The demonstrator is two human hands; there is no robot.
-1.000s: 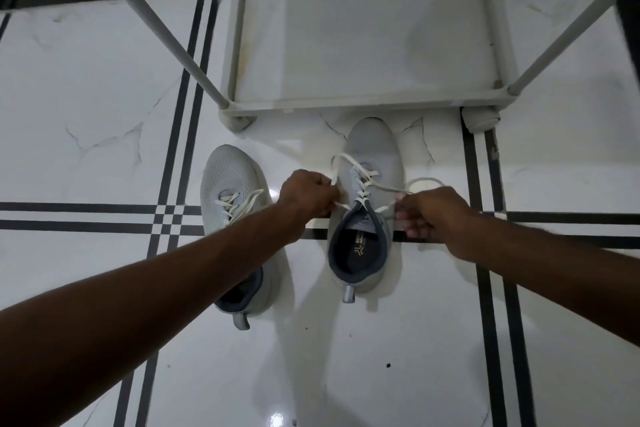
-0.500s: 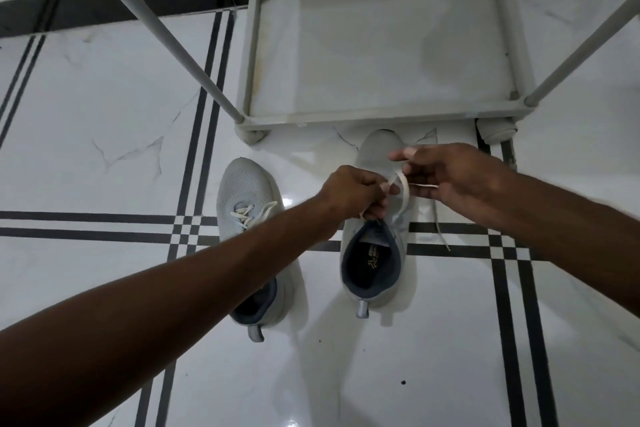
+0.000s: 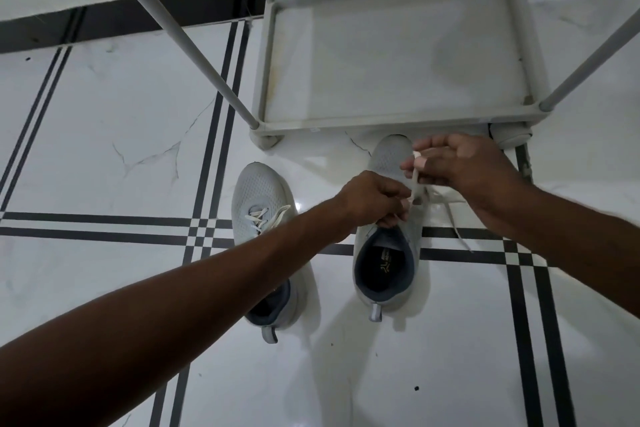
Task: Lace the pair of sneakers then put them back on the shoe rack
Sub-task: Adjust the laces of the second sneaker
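You've got both sneakers on the floor (image 3: 104, 121) just in front of the rack (image 3: 394, 121), toes pointing toward it. The left shoe (image 3: 258, 191) sits by itself with its lace loosely crossed over the tongue, and your left forearm passes over its heel end. The right shoe (image 3: 389, 274) is the one you're working on.

Your left hand (image 3: 372, 198) is curled tight over the tongue of that right shoe, fingers pinched down on the lace (image 3: 414, 184) right at the eyelets. Your right hand (image 3: 460, 163) is up over the toe, fingers half spread, with the lace caught between thumb and fingertips, so the strand runs short and fairly straight from one hand to the other. Another end of lace trails off the shoe's right side and lies loose across the black tile line.

The rack's bottom shelf is just beyond the toes, nothing on the part I can see. Its front legs stand on either side of the right shoe's toe.
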